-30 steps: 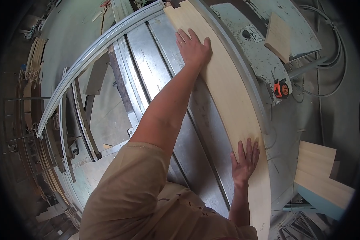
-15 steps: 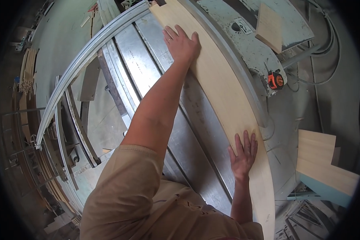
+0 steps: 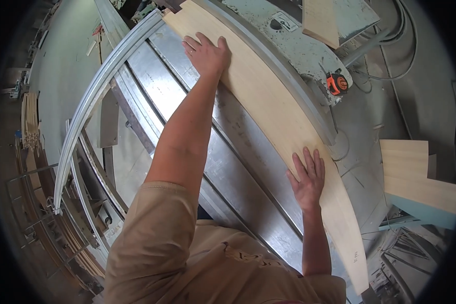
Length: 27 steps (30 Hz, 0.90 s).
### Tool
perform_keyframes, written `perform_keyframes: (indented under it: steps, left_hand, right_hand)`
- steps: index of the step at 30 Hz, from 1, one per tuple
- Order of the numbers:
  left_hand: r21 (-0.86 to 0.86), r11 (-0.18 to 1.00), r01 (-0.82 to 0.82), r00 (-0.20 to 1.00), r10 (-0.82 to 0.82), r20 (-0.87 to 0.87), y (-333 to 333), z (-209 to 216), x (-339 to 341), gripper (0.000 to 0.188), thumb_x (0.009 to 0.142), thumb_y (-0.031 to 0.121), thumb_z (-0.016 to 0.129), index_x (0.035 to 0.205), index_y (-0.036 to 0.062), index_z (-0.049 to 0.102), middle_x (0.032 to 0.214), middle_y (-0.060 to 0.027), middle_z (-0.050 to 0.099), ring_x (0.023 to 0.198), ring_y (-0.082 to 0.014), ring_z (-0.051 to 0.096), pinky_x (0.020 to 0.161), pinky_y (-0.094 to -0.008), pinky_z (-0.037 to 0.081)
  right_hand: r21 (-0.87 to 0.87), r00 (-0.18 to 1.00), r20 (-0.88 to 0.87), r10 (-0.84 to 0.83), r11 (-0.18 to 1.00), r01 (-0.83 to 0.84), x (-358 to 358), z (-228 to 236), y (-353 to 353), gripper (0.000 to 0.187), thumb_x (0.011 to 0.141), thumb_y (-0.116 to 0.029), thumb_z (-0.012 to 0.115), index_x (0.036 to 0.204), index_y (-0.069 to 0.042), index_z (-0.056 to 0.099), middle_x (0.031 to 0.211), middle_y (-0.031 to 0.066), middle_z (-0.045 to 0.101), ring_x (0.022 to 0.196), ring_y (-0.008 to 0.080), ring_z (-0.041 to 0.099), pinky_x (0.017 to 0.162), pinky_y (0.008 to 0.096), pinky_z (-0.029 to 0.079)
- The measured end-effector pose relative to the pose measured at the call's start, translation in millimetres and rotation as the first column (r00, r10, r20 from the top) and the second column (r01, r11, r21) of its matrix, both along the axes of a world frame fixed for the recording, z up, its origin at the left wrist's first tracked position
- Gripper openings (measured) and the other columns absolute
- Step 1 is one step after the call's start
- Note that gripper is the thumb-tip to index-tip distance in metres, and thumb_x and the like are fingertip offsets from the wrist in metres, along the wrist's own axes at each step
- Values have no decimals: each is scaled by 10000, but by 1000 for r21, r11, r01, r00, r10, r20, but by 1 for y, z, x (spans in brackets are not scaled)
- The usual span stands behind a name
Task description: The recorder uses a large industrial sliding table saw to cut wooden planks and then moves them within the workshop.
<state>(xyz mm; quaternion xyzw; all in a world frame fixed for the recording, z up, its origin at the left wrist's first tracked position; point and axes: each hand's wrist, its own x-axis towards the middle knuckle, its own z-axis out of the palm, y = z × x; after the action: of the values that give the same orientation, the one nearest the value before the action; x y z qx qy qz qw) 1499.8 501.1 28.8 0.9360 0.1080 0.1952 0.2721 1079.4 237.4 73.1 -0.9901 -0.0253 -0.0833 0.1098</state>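
A long, pale wooden board (image 3: 268,96) lies flat on a grooved metal machine table (image 3: 248,131). Its right side runs along a grey metal fence (image 3: 289,81). My left hand (image 3: 207,57) is stretched far forward, fingers spread, and rests on the board's left edge near its far end. Nearer to me, my right hand (image 3: 309,182) lies on the board with its fingers extended. A notch shows at the far end of the board, beside a dark piece at the top. Pencil marks are on the near end.
An orange and black tape measure (image 3: 337,83) sits on the pale green machine surface (image 3: 309,55) at right. Another wooden piece (image 3: 320,23) lies behind it. Cut panels (image 3: 405,159) are stacked at the right. A metal rail (image 3: 99,76) borders the table's left; bundled wood strips (image 3: 30,119) stand farther left.
The board has slid forward, away from me, and its near end now shows. Both hands stay on it. The whole view has also turned and shifted a little.
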Motion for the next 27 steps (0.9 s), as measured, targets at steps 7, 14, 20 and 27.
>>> perform_keyframes:
  steps: [7,14,20,27]
  left_hand:
    - [-21,1000,-7,1000,7,-19,5,-2,9,915,1032,553,566,1668,-80,389,1739,-429,263,1662,-586,171,1367,-585,149]
    - [-37,999,19,996,-22,-85,15,-2,21,923,1047,552,544,1687,-86,358,1767,-436,195,1677,-576,140,1375,-566,138]
    - [-58,998,26,988,-35,-154,13,-2,32,941,1063,575,519,1711,-77,317,1785,-421,160,1691,-555,114,1380,-562,121]
    - [-6,1000,-3,987,2,-162,32,-14,52,967,1042,594,510,1714,-72,311,1778,-433,160,1689,-551,130,1382,-545,126]
  right_hand:
    - [9,1000,19,4,1000,-4,13,-2,5,561,947,-348,855,1484,-240,731,1702,69,546,1594,413,442,1276,597,369]
    - [1,1000,-17,-7,1000,7,27,5,16,584,946,-348,851,1500,-238,701,1694,74,538,1590,418,437,1277,606,369]
    - [-4,999,-39,-14,1000,14,40,4,18,594,929,-311,867,1494,-221,706,1704,82,529,1592,413,438,1278,616,380]
    - [36,1000,-1,-9,999,9,62,10,28,587,918,-308,873,1482,-245,721,1661,67,566,1559,393,475,1279,570,385]
